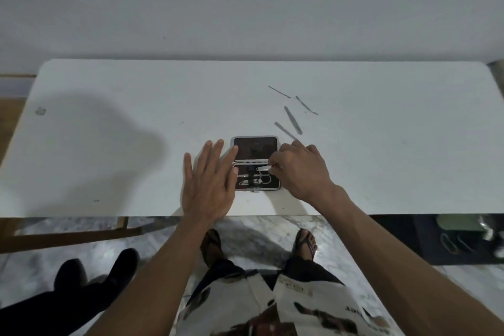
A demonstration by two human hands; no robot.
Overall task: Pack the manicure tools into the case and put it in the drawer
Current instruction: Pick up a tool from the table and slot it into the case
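Note:
A small manicure case [255,149] lies open on the white table [136,144], its dark lid flat toward the wall. Its lower half holds scissors [264,179] and a clipper [248,182] in their slots. My left hand [210,185] lies flat with straight fingers against the case's left edge. My right hand [298,169] pinches a thin metal tool [262,168] and holds it over the case's upper slots. Several slim metal tools lie loose on the table beyond the case, among them a file [293,120] and a pusher [283,130].
Two thin sticks [279,91] [306,105] lie farthest back on the table. The table's front edge runs just below the case. A dark low unit [463,237] with small items stands on the floor at the right. My feet are under the table's edge.

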